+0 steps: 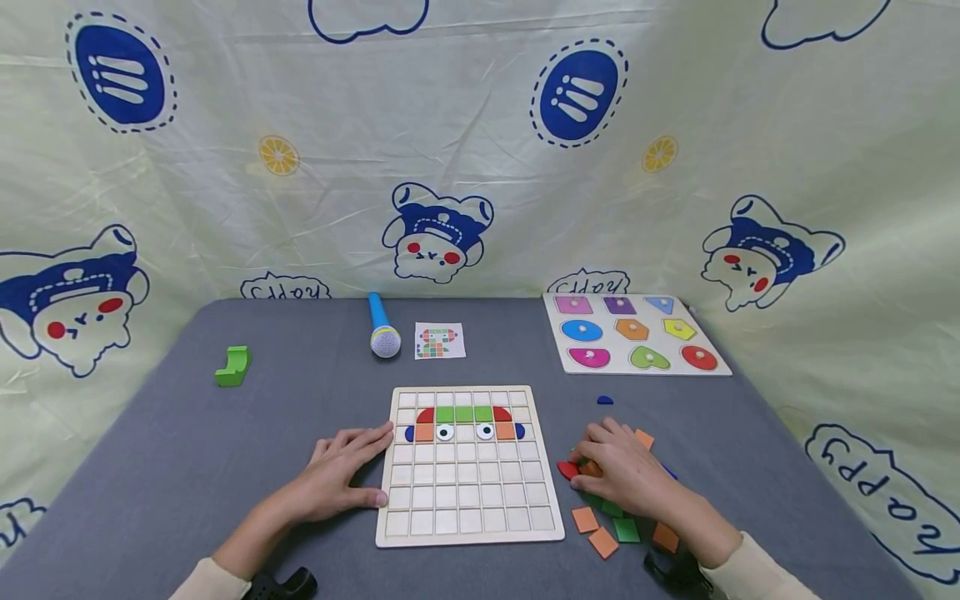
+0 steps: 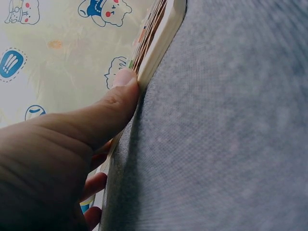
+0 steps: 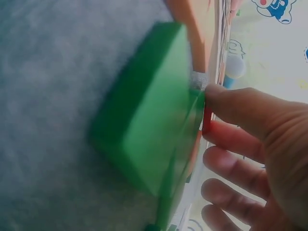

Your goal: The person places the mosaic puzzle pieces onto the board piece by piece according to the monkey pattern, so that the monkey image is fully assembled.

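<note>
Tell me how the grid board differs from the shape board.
The grid board is ruled into squares; the shape board carries nine separate coloured shapes. The left hand touches the grid board; no hand touches the shape board. The grid board lies closer, the shape board farther back. Both are pale and lie on the grey table.

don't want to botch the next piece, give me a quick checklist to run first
1. Left hand touching the grid board's left edge: ok.
2. Pattern card face-up beyond the board: ok.
3. Two eye pieces in separate cells: ok.
4. Right hand at the loose pieces: ok.
5. Red piece firmly pinched: cannot tell; thumb and fingertip are at it.
6. All loose pieces together: not ok; a blue half-round piece lies apart.
</note>
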{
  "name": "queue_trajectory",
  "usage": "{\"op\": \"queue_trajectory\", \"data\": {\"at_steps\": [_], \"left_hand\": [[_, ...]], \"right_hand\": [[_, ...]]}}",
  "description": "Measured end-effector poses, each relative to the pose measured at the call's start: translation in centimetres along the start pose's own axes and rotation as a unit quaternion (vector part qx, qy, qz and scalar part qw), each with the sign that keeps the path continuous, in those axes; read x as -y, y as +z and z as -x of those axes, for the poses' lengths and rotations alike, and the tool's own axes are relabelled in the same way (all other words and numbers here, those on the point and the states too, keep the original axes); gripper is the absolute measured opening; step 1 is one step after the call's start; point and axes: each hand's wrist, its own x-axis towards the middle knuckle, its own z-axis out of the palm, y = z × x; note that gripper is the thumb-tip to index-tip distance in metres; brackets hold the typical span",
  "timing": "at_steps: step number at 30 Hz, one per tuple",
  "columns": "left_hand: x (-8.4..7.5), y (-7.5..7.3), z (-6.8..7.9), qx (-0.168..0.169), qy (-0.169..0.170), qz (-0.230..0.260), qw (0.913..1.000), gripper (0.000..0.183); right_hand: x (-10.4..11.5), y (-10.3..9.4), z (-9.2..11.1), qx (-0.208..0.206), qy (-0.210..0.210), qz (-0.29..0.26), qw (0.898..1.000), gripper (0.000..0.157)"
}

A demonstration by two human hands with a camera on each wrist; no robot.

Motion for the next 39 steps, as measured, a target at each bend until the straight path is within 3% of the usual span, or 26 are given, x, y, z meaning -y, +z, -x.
{"op": "queue_trajectory", "data": {"at_steps": [10,15,27,32,39], "left_hand": [[0.0,0.1,0.0,-0.011,0.011,0.0,0.9999,0.081],[0.0,0.0,0.1,-0.005,0.008,0.004,0.9999,0.081],[-0.1,-0.2,0.0,0.003,-0.002,0.017,0.9999,0.081],[-0.1,-0.1,0.0,0.003,-0.003,0.013,0.9999,0.081],[-0.1,-0.1,0.0,0.003,-0.006,0.018,0.9998,0.081]], "right_hand": [[1.6,-0.6,-1.1,-0.05,-0.059,-0.015,0.997,0.023],[3.7,-0.7,-2.7,-0.048,-0.081,-0.021,0.995,0.023],[9.3,0.0,-7.2,-0.07,-0.177,-0.017,0.982,0.021],[11.0,0.7,-8.6,-0.06,-0.188,-0.001,0.98,0.023],[12.6,1.0,-10.0,-0.025,-0.167,0.014,0.986,0.017]]}}
